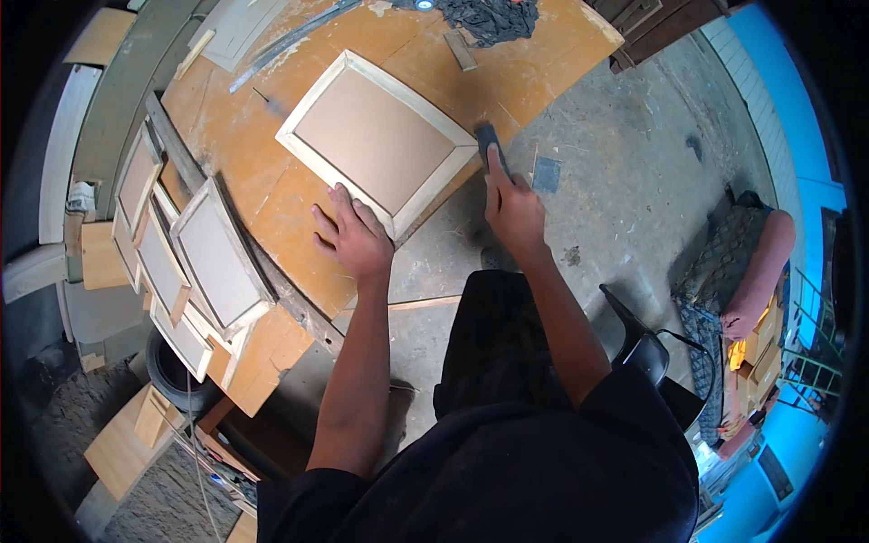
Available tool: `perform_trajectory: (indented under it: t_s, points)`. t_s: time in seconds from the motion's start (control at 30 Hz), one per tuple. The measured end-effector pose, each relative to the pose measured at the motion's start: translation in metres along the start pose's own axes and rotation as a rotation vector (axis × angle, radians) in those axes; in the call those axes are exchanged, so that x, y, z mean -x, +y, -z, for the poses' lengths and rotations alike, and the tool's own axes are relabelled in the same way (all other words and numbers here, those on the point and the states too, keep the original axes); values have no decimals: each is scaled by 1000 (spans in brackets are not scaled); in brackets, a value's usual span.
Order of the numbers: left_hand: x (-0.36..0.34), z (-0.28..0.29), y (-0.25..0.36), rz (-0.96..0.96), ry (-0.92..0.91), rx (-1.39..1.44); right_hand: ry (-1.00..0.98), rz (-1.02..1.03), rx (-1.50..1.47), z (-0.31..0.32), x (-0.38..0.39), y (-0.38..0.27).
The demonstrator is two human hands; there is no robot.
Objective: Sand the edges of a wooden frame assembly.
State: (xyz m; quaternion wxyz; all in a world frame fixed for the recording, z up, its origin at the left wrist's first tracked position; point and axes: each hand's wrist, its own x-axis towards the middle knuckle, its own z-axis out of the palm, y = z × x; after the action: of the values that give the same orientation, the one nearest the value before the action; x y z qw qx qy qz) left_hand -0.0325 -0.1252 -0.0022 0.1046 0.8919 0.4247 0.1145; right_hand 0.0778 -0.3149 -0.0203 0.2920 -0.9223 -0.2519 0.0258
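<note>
If the spread left hand (360, 240) presses weakly, the framed panel (376, 134) may slip. The right hand (517, 210) grips a dark block (488, 145).

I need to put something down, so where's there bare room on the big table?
The table has bare room right of the small wood block, below the dark cloth. Another bare patch lies between the middle framed panel and the piled frames at left. It's crowded at those frames and along the far edge.
</note>
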Motion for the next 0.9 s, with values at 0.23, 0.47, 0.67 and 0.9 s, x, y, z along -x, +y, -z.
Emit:
perform_trajectory:
  t_s: [0.23, 0.47, 0.67, 0.9]
  points:
    - [5, -1, 4, -15, -14, -2, -221, 215, -157, -23, 70, -70]
    - [6, 0, 1, 11, 12, -11, 78, 1, -51, 4, -4, -4]
    - [3, -9, 3, -20, 65, -20, -187, 254, -18, -14, 58, -62]
    - [1, -3, 0, 31, 111, 13, -40, 117, -34, -6, 12, -19]
